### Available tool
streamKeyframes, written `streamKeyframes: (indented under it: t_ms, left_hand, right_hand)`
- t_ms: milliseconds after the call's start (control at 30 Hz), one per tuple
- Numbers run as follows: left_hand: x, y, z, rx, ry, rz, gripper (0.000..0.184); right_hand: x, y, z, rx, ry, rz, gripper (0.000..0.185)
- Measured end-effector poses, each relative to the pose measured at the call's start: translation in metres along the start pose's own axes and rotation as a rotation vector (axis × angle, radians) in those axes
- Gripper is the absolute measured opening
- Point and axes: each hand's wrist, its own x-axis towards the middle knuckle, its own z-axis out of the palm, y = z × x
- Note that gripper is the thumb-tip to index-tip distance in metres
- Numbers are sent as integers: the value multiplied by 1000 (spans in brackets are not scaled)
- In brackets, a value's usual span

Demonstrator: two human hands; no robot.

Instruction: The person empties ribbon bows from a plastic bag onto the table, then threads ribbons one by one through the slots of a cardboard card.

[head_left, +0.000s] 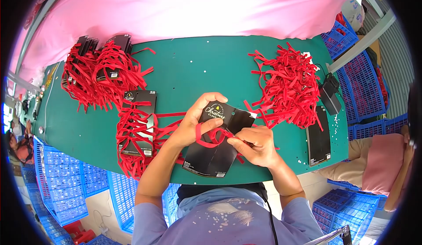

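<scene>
My left hand [195,119] grips the upper left of a black printed card [205,159] reading "Christmas", its thumb across the front. A red ribbon [212,144] loops over the front of that card near the thumb. At the card's right side, my right hand [255,146] is closed, its fingertips pinching the ribbon. To the left lies a stack of black cards [143,99] with red ribbons strewn over it. A heap of red ribbons [290,86] lies to the right, above another black card stack [318,139].
Bundles of ribboned cards [103,73] lie at the back left of the green table [193,78]. A black device [330,93] stands by the right edge. Blue crates [360,86] flank the table. Another person [382,163] is at the right. Pink cloth [189,9] hangs behind.
</scene>
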Motion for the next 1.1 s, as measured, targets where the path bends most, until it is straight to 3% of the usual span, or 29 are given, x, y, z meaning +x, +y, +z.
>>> streamKeyframes:
  t_ms: [67, 333, 500, 667, 833, 933, 967, 1000, 1067, 1100]
  left_hand:
    - [0, 0, 0, 13, -1, 8, 42]
    - [-2, 3, 5, 268, -24, 102, 40]
    - [-1, 0, 3, 195, -33, 95, 38]
    - [0, 2, 9, 17, 53, -12, 34]
    - [3, -6, 9, 99, 57, 15, 32]
    - [5, -8, 0, 130, 143, 39, 32]
    - [6, -7, -3, 128, 184, 44, 32]
    - [6, -6, -5, 86, 215, 56, 32]
    - [6, -3, -5, 3, 274, 79, 32]
    - [6, -2, 1, 13, 291, 99, 32]
  right_hand:
    - [0, 0, 0, 1, 4, -2, 19]
    - [-2, -6, 1, 101, -55, 327, 27]
    - [0, 2, -2, 357, -148, 444, 24]
    - [2, 9, 5, 363, -114, 490, 25]
    - [7, 11, 0, 327, -148, 613, 25]
    - [7, 30, -4, 121, 77, 404, 25]
    - [8, 30, -4, 161, 274, 484, 23]
    - [9, 36, -5, 109, 361, 403, 22]
    - [13, 45, 0, 14, 401, 208, 39]
    - [12, 44, 3, 295, 289, 315, 44]
